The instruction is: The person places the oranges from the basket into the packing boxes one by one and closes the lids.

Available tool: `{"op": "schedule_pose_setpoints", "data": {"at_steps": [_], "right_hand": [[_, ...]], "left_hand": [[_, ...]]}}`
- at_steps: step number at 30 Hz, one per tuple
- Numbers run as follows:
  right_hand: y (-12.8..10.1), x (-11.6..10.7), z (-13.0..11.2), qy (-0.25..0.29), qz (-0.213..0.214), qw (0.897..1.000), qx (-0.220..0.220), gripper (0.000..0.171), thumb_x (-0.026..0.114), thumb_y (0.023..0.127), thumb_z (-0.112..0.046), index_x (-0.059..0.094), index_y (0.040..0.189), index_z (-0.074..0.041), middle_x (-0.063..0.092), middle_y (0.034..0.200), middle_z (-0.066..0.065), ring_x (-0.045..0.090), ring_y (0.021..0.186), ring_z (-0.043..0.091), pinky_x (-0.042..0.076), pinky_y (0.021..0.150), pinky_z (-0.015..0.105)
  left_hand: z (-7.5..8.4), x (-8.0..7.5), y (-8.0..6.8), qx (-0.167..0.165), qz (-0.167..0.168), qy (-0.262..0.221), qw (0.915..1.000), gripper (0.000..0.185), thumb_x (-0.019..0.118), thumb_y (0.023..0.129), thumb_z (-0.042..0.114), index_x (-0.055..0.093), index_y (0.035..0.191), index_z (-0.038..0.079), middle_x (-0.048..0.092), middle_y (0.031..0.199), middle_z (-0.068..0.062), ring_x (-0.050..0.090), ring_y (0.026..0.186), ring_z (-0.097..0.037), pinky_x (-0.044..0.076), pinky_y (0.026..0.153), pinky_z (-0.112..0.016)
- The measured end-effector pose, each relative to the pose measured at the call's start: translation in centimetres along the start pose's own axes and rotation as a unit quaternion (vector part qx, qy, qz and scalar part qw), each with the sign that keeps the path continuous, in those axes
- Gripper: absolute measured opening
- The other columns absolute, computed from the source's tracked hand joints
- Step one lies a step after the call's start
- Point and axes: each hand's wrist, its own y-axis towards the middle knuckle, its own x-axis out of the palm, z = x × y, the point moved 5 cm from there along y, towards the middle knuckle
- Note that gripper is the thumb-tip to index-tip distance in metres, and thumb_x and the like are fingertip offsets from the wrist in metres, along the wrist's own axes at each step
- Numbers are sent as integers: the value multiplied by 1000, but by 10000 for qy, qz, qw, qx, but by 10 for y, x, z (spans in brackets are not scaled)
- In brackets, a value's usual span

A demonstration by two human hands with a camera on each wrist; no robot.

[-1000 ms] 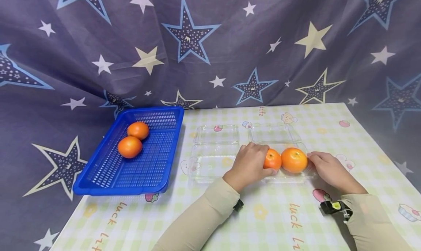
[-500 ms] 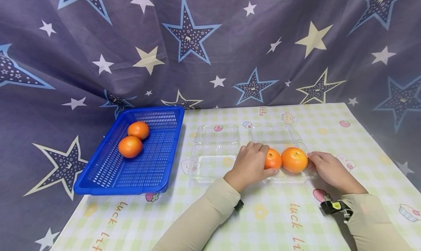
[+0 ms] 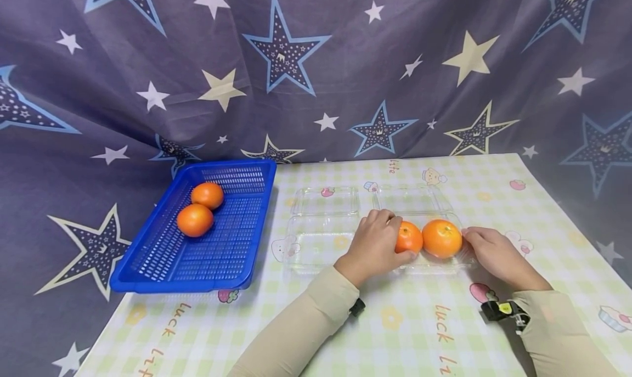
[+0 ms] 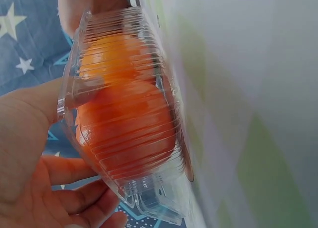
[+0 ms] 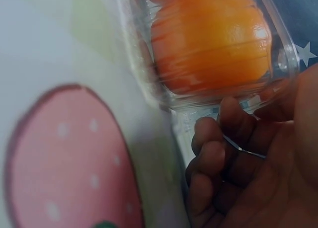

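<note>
In the head view two oranges sit side by side in a clear plastic clamshell box (image 3: 456, 262) at the right. My left hand (image 3: 375, 245) grips the left orange (image 3: 409, 238), its thumb in front and its fingers over the far side. That thumb (image 4: 82, 91) reaches over the box rim onto the orange in the left wrist view. Touching it is the right orange (image 3: 442, 238). My right hand (image 3: 498, 256) pinches the right end of the same box; its curled fingers (image 5: 208, 156) lie outside the wall in the right wrist view.
A second clear clamshell box (image 3: 316, 251), its lid folded back, stands just left of the first. Farther left is a blue perforated basket (image 3: 242, 281) with two more oranges (image 3: 195, 220). A checked cloth (image 3: 395, 338) covers the table; a star-patterned curtain (image 3: 316, 119) hangs behind.
Almost nothing differs. Both hands keep their places, and the two oranges between them shift barely, if at all.
</note>
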Motion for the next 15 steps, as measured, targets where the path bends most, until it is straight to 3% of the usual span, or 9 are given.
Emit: {"op": "schedule_pose_setpoints", "data": {"at_steps": [5,8,11,15], "right_hand": [[1,-1,-2,-39,43,10000,52,53,28,112,-41,65,115,-3,57,92,10,52,90,28,40,75,37],[1,-1,-2,2,182,9998,128,47,31,111,-40,62,111,-5,54,86,8,51,83,25,39,71,35],[1,-2,-2,161,387,9989,226,45,33,110,-40,57,118,-3,55,88,10,52,81,25,42,68,33],[3,-7,-1,591,669,9957,246,50,34,110,-39,51,129,4,61,100,18,56,84,24,49,67,29]], "left_hand": [[-4,-5,0,-23,89,-278,9996,83,72,86,65,56,145,10,57,140,-5,49,124,-24,43,107,-38],[-8,-9,0,-254,78,-939,9952,81,69,91,59,50,150,8,53,144,-8,49,128,-26,42,111,-39],[-13,-11,0,-652,-35,-1971,9782,79,64,96,52,40,157,7,46,151,-11,45,137,-28,41,116,-41],[-16,-13,3,-1191,-98,-3171,9408,81,58,99,48,30,161,6,34,161,-15,40,147,-30,37,121,-43]]}}
